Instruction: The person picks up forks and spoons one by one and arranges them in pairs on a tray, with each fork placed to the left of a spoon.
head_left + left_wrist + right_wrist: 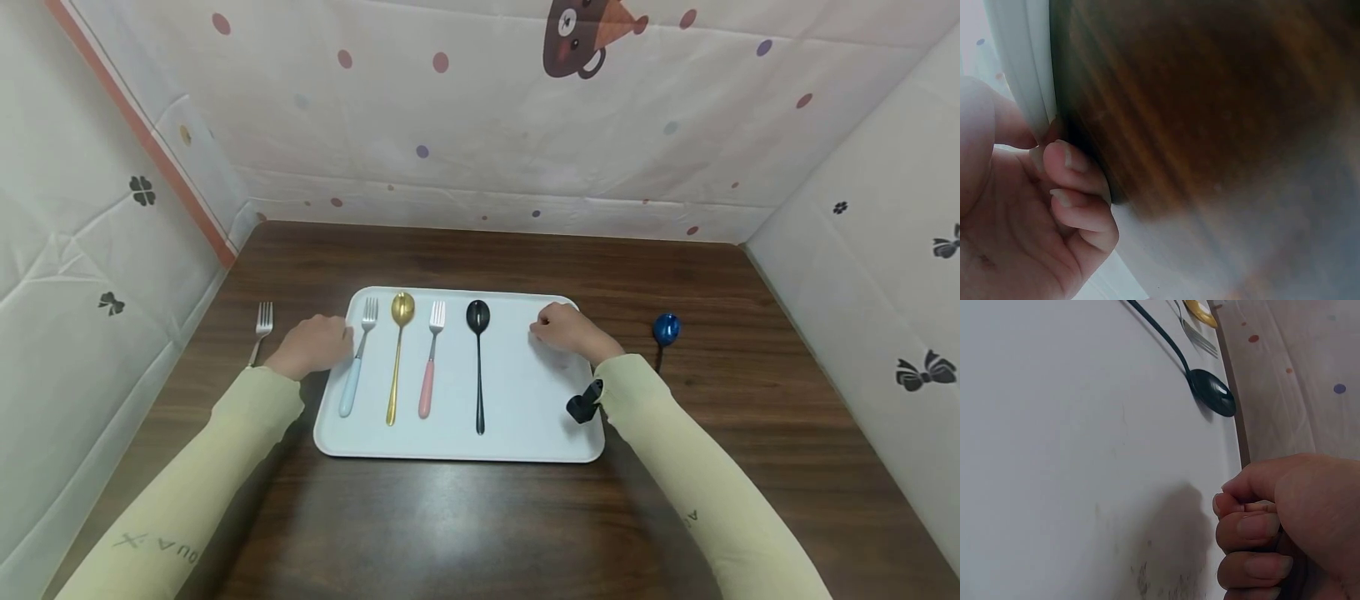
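1. Two hands are being kept at the white tray (525, 417), the landmark for all that follows; it is lying on the dark wooden table (465, 517).
2. Well left of the tray, a silver fork (262, 327) is being left on the table, beside the left hand (311, 345).
3. The tray's left rim (1025, 81) is being touched by the left hand's curled fingertips (1069, 159), as the left wrist view shows; whether the rim is truly being pinched cannot be told.
4. On the tray, from its left edge rightward, four pieces are being displayed in a row: a blue-handled fork (357, 358), a gold spoon (397, 350), a pink-handled fork (431, 358) and a black spoon (478, 358).
5. Over the tray's bare right part, the right hand (570, 330) is being held with fingers (1254, 525) curled tightly into the palm; nothing is seen between them.
6. Right of the tray, a blue spoon (665, 329) is being left on the table.
7. Judged from this, an alternating row is being laid out; the next move probably calls for opening a hand and reaching off the tray for a remaining piece.
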The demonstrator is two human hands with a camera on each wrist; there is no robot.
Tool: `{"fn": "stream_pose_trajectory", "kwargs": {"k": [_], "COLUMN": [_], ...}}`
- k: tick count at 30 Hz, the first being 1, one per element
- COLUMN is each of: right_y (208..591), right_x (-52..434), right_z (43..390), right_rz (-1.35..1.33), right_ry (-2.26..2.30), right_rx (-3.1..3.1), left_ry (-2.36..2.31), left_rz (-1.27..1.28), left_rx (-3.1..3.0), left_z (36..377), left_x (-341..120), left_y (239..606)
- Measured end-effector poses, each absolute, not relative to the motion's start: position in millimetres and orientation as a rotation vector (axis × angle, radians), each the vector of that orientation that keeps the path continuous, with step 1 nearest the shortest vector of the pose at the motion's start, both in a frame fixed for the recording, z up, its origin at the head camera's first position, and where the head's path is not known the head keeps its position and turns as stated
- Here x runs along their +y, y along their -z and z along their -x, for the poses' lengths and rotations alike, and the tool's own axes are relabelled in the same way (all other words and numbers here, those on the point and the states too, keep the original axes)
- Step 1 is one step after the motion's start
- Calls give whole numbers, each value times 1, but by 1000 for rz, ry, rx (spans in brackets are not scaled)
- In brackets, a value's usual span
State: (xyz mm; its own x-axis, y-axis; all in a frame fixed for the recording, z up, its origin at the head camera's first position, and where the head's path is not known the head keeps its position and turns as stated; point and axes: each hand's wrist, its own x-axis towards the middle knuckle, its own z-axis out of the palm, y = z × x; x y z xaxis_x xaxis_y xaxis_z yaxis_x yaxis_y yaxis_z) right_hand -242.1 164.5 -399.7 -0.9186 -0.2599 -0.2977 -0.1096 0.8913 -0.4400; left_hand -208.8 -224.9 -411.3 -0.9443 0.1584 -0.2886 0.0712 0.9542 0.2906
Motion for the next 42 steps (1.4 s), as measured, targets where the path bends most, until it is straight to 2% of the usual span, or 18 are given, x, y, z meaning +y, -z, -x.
{"fn": "stream_pose_trajectory", "kwargs": {"k": [24,42], "right_y": [414,420], "right_x": [236,247], "right_z": [248,247], "right_rz": [55,56], "right_ry": [757,735], "right_rx": [2705,2684], "left_ry": [-374,-369], "left_rz": [-189,-192], "left_rx": [2809,2816], "left_z": [209,208], "left_x": [-225,-224], "left_y": [414,413]}}
